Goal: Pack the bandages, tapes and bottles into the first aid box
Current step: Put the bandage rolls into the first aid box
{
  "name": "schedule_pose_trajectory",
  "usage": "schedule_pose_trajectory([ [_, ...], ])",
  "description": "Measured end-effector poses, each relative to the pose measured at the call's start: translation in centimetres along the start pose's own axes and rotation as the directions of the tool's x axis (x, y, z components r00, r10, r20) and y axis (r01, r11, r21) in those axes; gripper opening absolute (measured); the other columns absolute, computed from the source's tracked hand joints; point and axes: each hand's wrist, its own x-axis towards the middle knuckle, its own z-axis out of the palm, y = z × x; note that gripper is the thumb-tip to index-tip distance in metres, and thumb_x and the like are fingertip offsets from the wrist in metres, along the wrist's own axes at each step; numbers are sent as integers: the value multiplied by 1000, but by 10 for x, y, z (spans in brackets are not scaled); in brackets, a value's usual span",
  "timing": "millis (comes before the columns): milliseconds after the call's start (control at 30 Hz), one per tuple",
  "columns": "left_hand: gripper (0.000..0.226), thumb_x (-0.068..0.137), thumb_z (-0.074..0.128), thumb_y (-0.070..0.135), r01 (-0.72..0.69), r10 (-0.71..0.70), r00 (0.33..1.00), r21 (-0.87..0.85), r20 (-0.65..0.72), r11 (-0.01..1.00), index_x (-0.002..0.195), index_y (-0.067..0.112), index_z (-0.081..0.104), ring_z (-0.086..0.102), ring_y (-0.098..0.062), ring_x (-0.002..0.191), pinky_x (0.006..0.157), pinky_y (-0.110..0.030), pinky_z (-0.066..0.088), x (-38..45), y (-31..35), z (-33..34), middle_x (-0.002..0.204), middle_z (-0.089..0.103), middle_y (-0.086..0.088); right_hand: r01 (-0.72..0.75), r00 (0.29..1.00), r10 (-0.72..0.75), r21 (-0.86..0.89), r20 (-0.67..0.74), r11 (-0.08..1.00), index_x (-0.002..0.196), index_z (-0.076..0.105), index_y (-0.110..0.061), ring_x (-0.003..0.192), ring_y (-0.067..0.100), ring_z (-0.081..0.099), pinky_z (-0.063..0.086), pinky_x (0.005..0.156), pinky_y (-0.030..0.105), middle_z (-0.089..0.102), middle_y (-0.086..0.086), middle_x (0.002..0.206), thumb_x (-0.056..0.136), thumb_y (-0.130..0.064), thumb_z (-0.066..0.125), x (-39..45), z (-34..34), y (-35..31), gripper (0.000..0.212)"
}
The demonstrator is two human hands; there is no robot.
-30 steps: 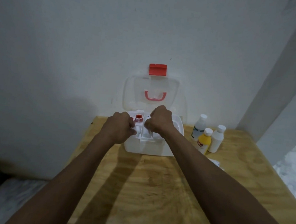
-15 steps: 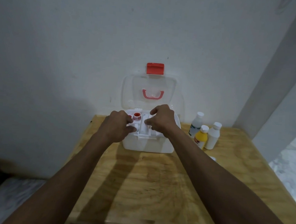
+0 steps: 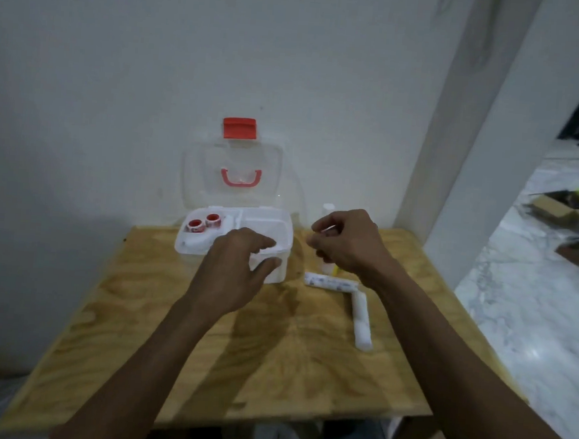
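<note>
The white first aid box [image 3: 277, 272] stands open at the back of the wooden table, its clear lid [image 3: 195, 178] leaning on the wall. Two red tape rolls [image 3: 204, 223] sit in its tray at the left. My left hand [image 3: 235, 270] hovers over the box's front right, fingers spread and empty. My right hand [image 3: 346, 245] is to the right of the box with its fingers curled in front of the bottles [image 3: 328, 209], which it mostly hides. Two white bandage rolls [image 3: 331, 284] [image 3: 362, 322] lie on the table below that hand.
The table [image 3: 136, 328] stands against a white wall, with a white pillar [image 3: 456, 162] at its back right. To the right, on a marble floor, lie cardboard boxes [image 3: 566, 208]. The table's front edge is close to me.
Both hands have left the box's tray. My right hand has swung right to the bottles, my left has drawn back and opened. The view has shifted and the bandage rolls now show.
</note>
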Motion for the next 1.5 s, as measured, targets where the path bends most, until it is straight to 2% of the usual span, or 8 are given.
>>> schedule_pose_trajectory([
  [167, 30, 87, 68, 32, -134, 130, 985, 32, 114, 990, 112, 16, 70, 61, -21, 101, 88, -34, 48, -2, 17, 55, 110, 70, -2, -115, 989, 108, -66, -98, 991, 83, 71, -13, 62, 20, 70, 62, 66, 43, 73, 9, 66, 70, -12, 79, -11, -37, 54, 15],
  [333, 23, 94, 55, 29, -202, 187, 954, 38, 236, 979, 89, 13, 71, 60, -24, 90, 77, -42, 48, 8, 32, 99, 94, 68, -5, -210, 976, 193, -189, -105, 959, 93, 70, -15, 87, 24, 68, 59, 77, 41, 68, 10, 99, 65, -24, 84, -18, -40, 95, 32],
  [767, 25, 92, 54, 15, -334, 153, 884, 367, 442, 868, 117, 16, 60, 46, -28, 115, 89, -42, 44, 22, 45, 142, 116, 58, -8, -240, 966, 257, -306, 18, 921, 107, 64, -2, 90, 22, 64, 56, 78, 38, 65, 11, 104, 63, -25, 86, -25, -26, 111, 54],
  [900, 13, 93, 53, 14, -270, 101, 875, 305, 473, 913, 102, 13, 62, 55, -28, 98, 76, -42, 48, 21, 41, 141, 102, 60, -10, -221, 962, 263, -352, 75, 910, 117, 60, -6, 105, 22, 60, 54, 79, 32, 59, 8, 116, 68, -22, 81, -23, -27, 115, 56],
  [1033, 35, 94, 56, 16, -176, 44, 876, 234, 480, 956, 128, 15, 49, 56, -27, 108, 79, -38, 48, 14, 38, 134, 120, 60, -10, -165, 974, 212, -391, 82, 906, 120, 63, -7, 105, 22, 62, 52, 84, 32, 63, 7, 117, 74, -30, 73, -24, -28, 116, 52],
  [1200, 57, 93, 55, 15, -44, 74, 930, -92, 360, 995, 145, 23, 32, 57, -25, 111, 85, -33, 46, -2, 33, 108, 132, 56, -9, -116, 987, 139, -230, 86, 966, 122, 64, -11, 94, 16, 64, 49, 75, 26, 68, 3, 105, 72, -19, 74, -29, -35, 111, 51],
  [1367, 46, 91, 60, 16, -26, 69, 987, -289, 142, 957, 133, 27, 44, 60, -13, 98, 79, -35, 58, -12, 30, 62, 118, 60, 1, 72, 994, -78, 81, 71, 994, 115, 68, -21, 90, 12, 69, 59, 78, 36, 71, -3, 99, 76, -8, 70, -36, -31, 74, 41],
  [1500, 44, 87, 66, 15, 17, -21, 1000, -349, -7, 937, 126, 26, 51, 63, 1, 93, 73, -24, 59, -6, 20, 25, 109, 64, 5, 197, 978, -206, 159, 40, 967, 122, 65, -23, 77, 7, 67, 59, 74, 28, 69, -1, 99, 81, -8, 70, -32, -19, 39, 44],
])
